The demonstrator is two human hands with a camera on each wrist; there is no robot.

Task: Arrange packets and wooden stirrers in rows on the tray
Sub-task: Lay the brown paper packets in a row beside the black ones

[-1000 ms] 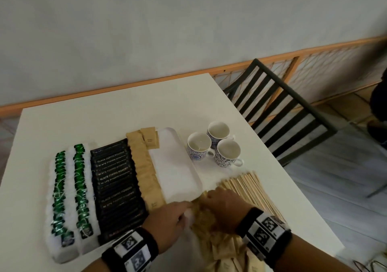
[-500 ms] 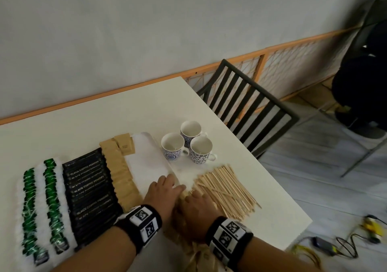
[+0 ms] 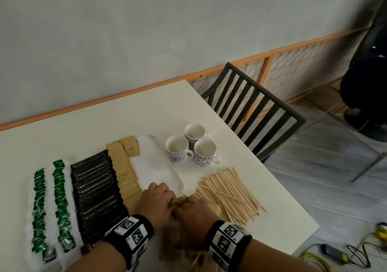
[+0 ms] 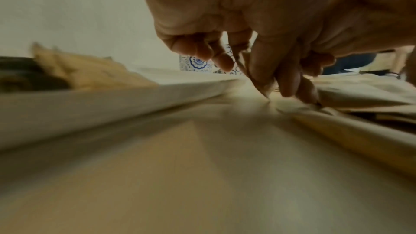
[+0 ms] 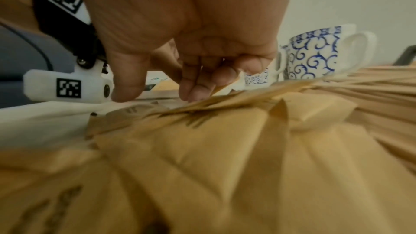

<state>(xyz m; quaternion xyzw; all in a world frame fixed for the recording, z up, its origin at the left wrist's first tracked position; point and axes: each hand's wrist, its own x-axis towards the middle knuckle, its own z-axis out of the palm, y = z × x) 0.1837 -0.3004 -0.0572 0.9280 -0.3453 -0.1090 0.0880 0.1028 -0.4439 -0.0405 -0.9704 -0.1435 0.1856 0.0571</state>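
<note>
The white tray (image 3: 159,167) carries rows of green-and-white packets (image 3: 60,198), black coffee packets (image 3: 94,190) and brown packets (image 3: 123,173); its right strip is bare. At the tray's near right corner my left hand (image 3: 165,198) and right hand (image 3: 188,203) meet, both gripping a small bunch of brown packets (image 3: 180,199). In the left wrist view thin packet edges (image 4: 242,61) stand between the curled fingers (image 4: 225,61). Loose brown packets (image 5: 225,149) lie under my right hand. Wooden stirrers (image 3: 230,192) lie heaped to the right on the table.
Three blue-patterned white cups (image 3: 191,148) stand just beyond the tray's right edge, behind the stirrers. A black slatted chair (image 3: 251,108) stands at the table's far right side. Cables (image 3: 335,255) lie on the floor. The table's right edge is close to the stirrers.
My view has swung right and lifted. My left hand's fingers, flat on the tray half a second ago, are now curled, and both hands have closed together on brown packets.
</note>
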